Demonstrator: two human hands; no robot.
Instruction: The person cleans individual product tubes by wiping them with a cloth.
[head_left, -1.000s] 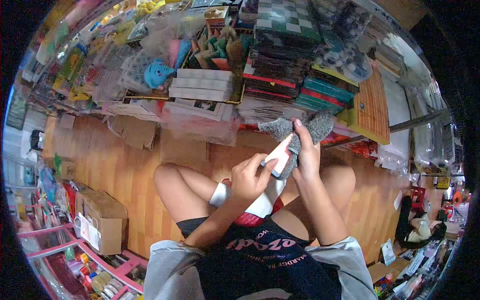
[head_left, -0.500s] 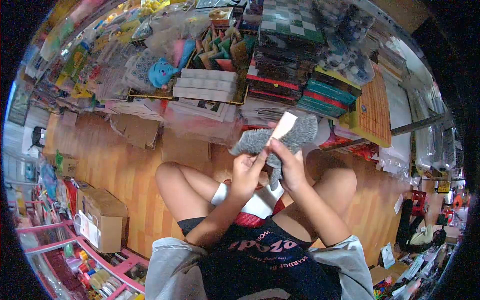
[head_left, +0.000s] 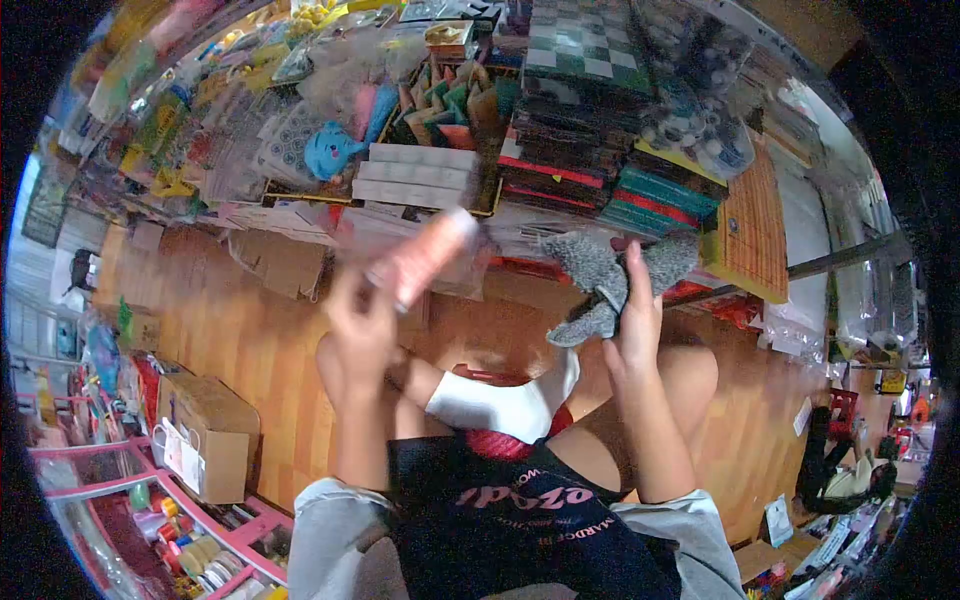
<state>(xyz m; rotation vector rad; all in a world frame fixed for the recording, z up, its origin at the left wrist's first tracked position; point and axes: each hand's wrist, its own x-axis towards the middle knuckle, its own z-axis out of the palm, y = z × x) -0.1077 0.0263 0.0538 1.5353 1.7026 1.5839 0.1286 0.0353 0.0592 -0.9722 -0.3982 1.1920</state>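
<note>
My left hand (head_left: 362, 318), smeared by motion, is raised on the left with its fingers closed on an orange-pink paper label (head_left: 428, 260) with pale ends. On the right, my right hand (head_left: 636, 325) grips a fuzzy grey knitted bundle (head_left: 590, 270) that looks like folded socks. Its thumb presses along the front while floppy lobes spread out to both sides and one hangs below. The two hands are well apart. Below them are my crossed legs and white socks (head_left: 490, 403) on the wooden floor.
Ahead stands a shelf packed with white boxes (head_left: 415, 175), a blue plush toy (head_left: 330, 150), teal boxes (head_left: 655, 198) and a slatted wooden board (head_left: 750, 225). A cardboard box (head_left: 215, 435) sits at left, near a pink-framed case (head_left: 180, 490) with thread spools.
My hands have separated. The left has swung left with the label, which was against the grey bundle before. The right has shifted right with the bundle.
</note>
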